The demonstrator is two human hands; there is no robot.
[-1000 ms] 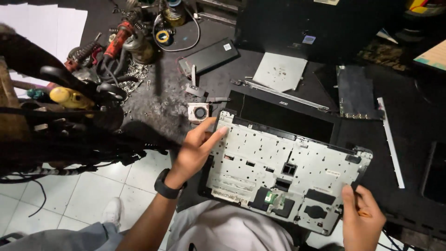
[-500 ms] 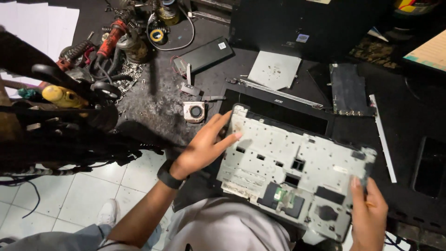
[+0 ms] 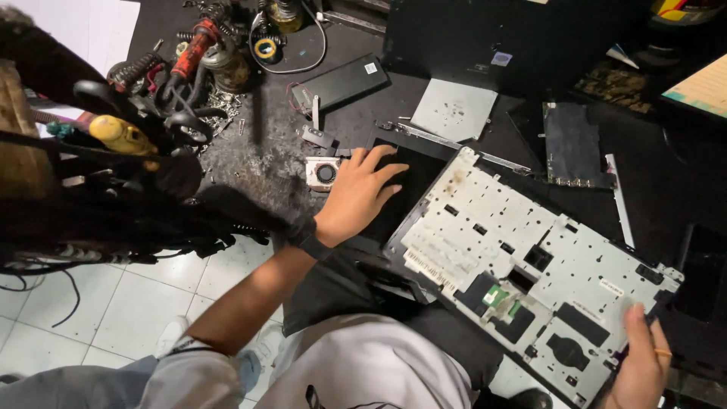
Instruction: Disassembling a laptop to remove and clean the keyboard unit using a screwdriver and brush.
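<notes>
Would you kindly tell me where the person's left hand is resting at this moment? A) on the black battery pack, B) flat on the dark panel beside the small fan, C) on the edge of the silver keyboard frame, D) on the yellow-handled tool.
B: the left hand lies spread on the dark panel next to the small fan, while the right hand holds the silver keyboard frame at its lower corner.

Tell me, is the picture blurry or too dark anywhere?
Head view: mostly sharp; the silver laptop panel and left hand are well lit. The black bench swallows detail at the right, and the dark tool rack close on the left looks soft.
</notes>
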